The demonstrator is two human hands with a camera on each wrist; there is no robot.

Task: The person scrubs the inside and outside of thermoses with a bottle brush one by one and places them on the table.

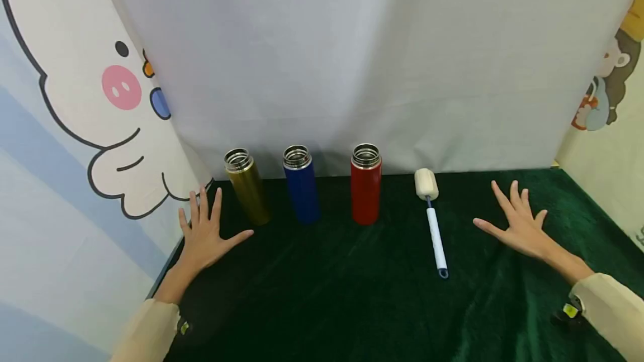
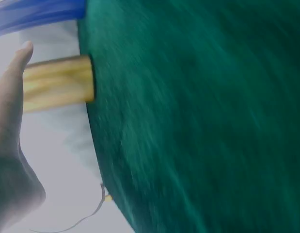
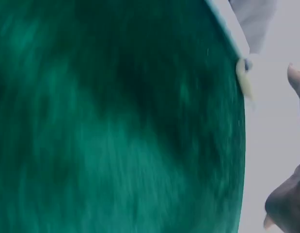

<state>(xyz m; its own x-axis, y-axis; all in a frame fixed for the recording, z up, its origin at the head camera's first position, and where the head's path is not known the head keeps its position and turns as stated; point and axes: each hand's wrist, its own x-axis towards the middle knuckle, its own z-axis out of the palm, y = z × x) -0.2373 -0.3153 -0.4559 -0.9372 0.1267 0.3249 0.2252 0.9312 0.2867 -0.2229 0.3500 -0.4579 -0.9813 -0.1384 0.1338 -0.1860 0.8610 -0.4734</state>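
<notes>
Three lidless bottles stand in a row at the back of the table: a gold bottle (image 1: 252, 194), a blue bottle (image 1: 303, 194) and a red bottle (image 1: 365, 191). Right of them lies a bottle brush (image 1: 436, 239) with a white sponge head and pale handle. My left hand (image 1: 203, 242) spreads its fingers just left of the gold bottle, holding nothing. In the left wrist view the thumb shows before the gold bottle (image 2: 60, 83). To the right of the brush, my right hand (image 1: 520, 228) is spread and holds nothing. The right wrist view is blurred.
Dark green cloth (image 1: 312, 295) covers the table. A white sheet (image 1: 352, 60) hangs directly behind the bottles. Cartoon-printed walls stand on both sides, the left one (image 1: 75, 228) close beside my left hand.
</notes>
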